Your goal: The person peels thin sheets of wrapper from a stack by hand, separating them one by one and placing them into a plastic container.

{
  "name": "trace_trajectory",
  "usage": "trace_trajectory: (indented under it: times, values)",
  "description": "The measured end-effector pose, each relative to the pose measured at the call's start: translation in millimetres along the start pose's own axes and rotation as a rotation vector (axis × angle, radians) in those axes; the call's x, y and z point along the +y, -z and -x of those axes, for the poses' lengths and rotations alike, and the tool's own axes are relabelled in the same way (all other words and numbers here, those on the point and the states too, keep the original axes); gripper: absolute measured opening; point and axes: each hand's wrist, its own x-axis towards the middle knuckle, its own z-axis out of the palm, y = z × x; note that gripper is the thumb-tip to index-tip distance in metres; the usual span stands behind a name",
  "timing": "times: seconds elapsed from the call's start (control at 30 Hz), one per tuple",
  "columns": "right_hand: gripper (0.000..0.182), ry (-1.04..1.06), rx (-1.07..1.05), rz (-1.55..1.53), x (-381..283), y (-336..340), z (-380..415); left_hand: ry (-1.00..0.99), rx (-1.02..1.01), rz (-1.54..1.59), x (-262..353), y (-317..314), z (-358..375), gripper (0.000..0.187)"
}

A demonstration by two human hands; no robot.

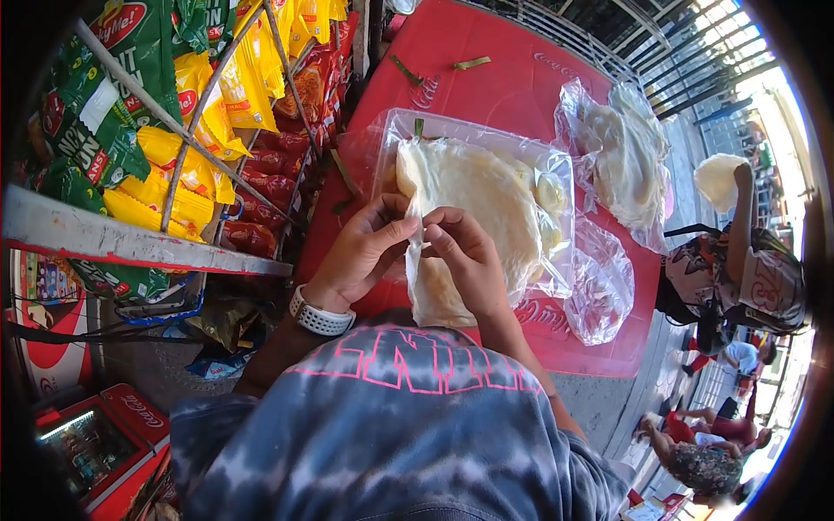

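Observation:
A thin, round, pale wrapper sheet [482,230] lies over a clear plastic tray [469,123], its left edge lifted and creased. My left hand [369,247], with a white watch on the wrist, pinches that edge between thumb and fingers. Close beside it, my right hand [469,256] pinches the same edge, the fingertips of both hands nearly touching. Pale rounded pieces [549,193] show through the tray's right side; what lies under the sheet is mostly hidden.
On the red table [512,39] are a plastic bag with more pale sheets [621,161], a crumpled clear bag [599,286] and green strips [472,62]. A snack rack [148,243] stands close at left. At right, another person [738,269] holds up a round sheet [719,182].

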Motion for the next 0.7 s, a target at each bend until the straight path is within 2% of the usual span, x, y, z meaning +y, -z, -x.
trace_trajectory:
  times: [0.07,0.17,0.27,0.47,0.57,0.67,0.7]
  values:
    - [0.026,-0.021,0.038,-0.026,-3.8,-1.6,0.8,0.035,-0.03,0.054,-1.2,2.8,-0.5,0.013]
    - [0.03,0.125,0.049,0.132,-2.5,-4.1,1.8,0.065,-0.062,0.079,-5.3,8.5,-2.5,0.011]
    - [0.03,0.144,0.061,0.202,-6.0,-5.3,3.7,0.089,-0.075,0.13,-7.8,8.4,-4.3,0.01]
    - [0.02,0.132,0.106,0.267,-14.9,-1.7,8.4,0.102,-0.119,0.149,-9.8,6.6,-7.8,0.011]
    - [0.016,0.175,0.106,0.195,-4.6,4.5,5.7,0.106,-0.127,0.161,-9.8,7.5,-8.9,0.012]
    - [0.014,0.044,0.123,-0.164,-2.8,1.4,3.2,0.097,-0.116,0.186,-7.1,4.8,-7.8,0.016]
    - [0.013,0.015,0.116,-0.157,-2.9,2.1,3.3,0.094,-0.099,0.19,-5.7,3.7,-7.2,0.018]
